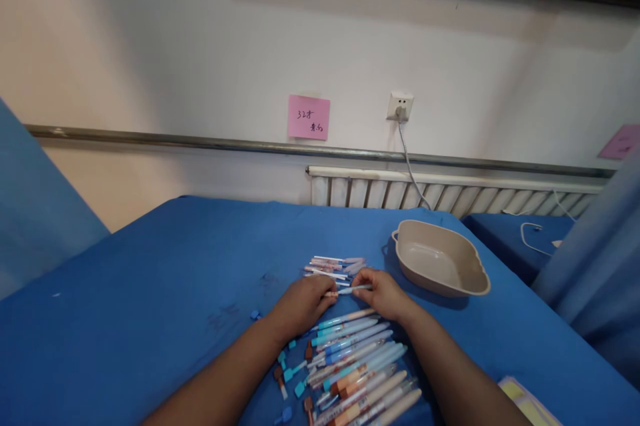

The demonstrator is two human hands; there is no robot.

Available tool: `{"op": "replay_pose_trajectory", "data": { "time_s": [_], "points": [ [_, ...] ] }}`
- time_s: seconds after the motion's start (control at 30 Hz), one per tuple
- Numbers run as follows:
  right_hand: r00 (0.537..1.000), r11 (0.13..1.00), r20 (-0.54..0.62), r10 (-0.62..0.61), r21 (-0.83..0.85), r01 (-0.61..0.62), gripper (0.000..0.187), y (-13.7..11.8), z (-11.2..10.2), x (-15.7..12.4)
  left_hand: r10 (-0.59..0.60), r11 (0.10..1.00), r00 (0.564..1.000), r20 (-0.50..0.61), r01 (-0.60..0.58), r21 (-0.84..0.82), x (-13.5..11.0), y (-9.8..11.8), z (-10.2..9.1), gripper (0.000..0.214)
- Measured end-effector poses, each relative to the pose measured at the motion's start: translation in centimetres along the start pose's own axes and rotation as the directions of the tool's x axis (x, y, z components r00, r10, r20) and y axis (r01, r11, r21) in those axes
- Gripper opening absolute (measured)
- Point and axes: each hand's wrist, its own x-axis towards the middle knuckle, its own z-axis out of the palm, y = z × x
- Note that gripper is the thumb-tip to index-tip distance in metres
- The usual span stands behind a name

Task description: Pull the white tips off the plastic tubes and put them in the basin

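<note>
My left hand [306, 305] and my right hand [381, 293] are closed on opposite ends of a slim pale blue pen part [347, 291], held level above the blue cloth. Just beyond my hands lies a small group of white and pinkish pen parts [327, 267]. Nearer to me, several pens [367, 369] in light blue, teal, orange and clear plastic lie side by side in a slanting row between my forearms. Small blue, teal and brown plastic pieces [295, 371] are scattered left of the row. My fingers hide both ends of the held part.
A beige plastic basin [435, 259] stands right of my hands on the blue-covered table [150, 293]. A yellow and lilac item [527, 403] lies at the lower right. Behind are a radiator [370, 189] and a plugged-in cable [407, 159]. Blue curtains [600, 259] hang at both sides.
</note>
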Motion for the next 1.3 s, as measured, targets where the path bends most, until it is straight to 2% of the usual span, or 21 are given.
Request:
{"op": "replay_pose_trajectory", "data": {
  "time_s": [0.17, 0.3, 0.37, 0.47, 0.57, 0.7, 0.8, 0.9, 1.0, 1.07, 1.13, 1.3],
  "points": [
    [1.000, 0.976, 0.014, -0.016, -0.218, 0.019, 0.009, 0.2, -1.8, -0.4, -0.014, 1.000, 1.000, -0.027, 0.015, 0.026, 0.2, -0.7, 0.4, 0.012],
    [0.998, 0.922, 0.024, 0.053, -0.386, -0.040, 0.009, 0.2, -4.1, -0.7, -0.019, 0.998, 0.999, -0.037, 0.021, 0.059, 0.1, -1.2, 0.5, 0.013],
    [0.997, 0.910, 0.006, 0.078, -0.408, -0.069, 0.008, 0.1, -4.5, -0.7, -0.010, 0.998, 0.999, -0.040, 0.013, 0.066, 0.1, -1.3, 0.6, 0.014],
    [0.999, 0.943, -0.020, 0.035, -0.332, -0.039, 0.008, -0.4, -3.7, -0.6, -0.013, 0.997, 0.998, -0.060, 0.017, 0.078, 0.1, -1.4, 0.8, 0.011],
    [0.999, 0.961, 0.028, -0.027, -0.273, 0.033, 0.010, -1.1, -2.2, -0.4, -0.004, 0.995, 0.995, -0.101, 0.014, 0.099, 0.2, -1.5, 0.9, 0.013],
    [0.994, 0.886, 0.050, -0.101, -0.449, 0.113, 0.017, -2.0, -0.9, -0.5, 0.029, 0.990, 0.991, -0.134, -0.010, 0.140, 0.2, -1.7, 0.7, 0.014],
    [0.994, 0.849, 0.015, -0.111, -0.517, 0.103, 0.018, -2.7, -0.8, -0.6, 0.032, 0.989, 0.985, -0.172, -0.006, 0.147, 0.2, -1.7, 0.5, 0.015],
    [0.993, 0.902, 0.041, -0.111, -0.416, 0.118, 0.015, -3.2, -0.8, -0.7, 0.019, 0.993, 0.978, -0.206, 0.006, 0.118, 0.1, -1.5, 0.1, 0.016],
    [0.977, 0.959, 0.199, -0.074, -0.255, 0.124, 0.016, -3.3, -0.4, -1.0, -0.008, 0.998, 0.969, -0.246, 0.022, 0.054, -0.3, -0.9, -0.4, 0.015],
    [0.954, 0.970, 0.297, -0.045, -0.214, 0.112, 0.021, -3.2, -0.1, -1.2, -0.058, 0.998, 0.951, -0.304, 0.059, -0.006, -1.2, -0.5, -0.8, 0.014],
    [0.940, 0.962, 0.340, -0.017, -0.249, 0.108, 0.023, -3.2, 0.1, -1.4, -0.128, 0.992, 0.919, -0.373, 0.113, -0.061, -2.7, -0.1, -1.1, 0.016],
    [0.945, 0.920, 0.326, -0.025, -0.363, 0.149, 0.013, -4.1, 0.3, -1.8, -0.288, 0.958, 0.814, -0.504, 0.241, -0.157, -7.4, -0.3, -1.2, 0.023]
  ]
}}
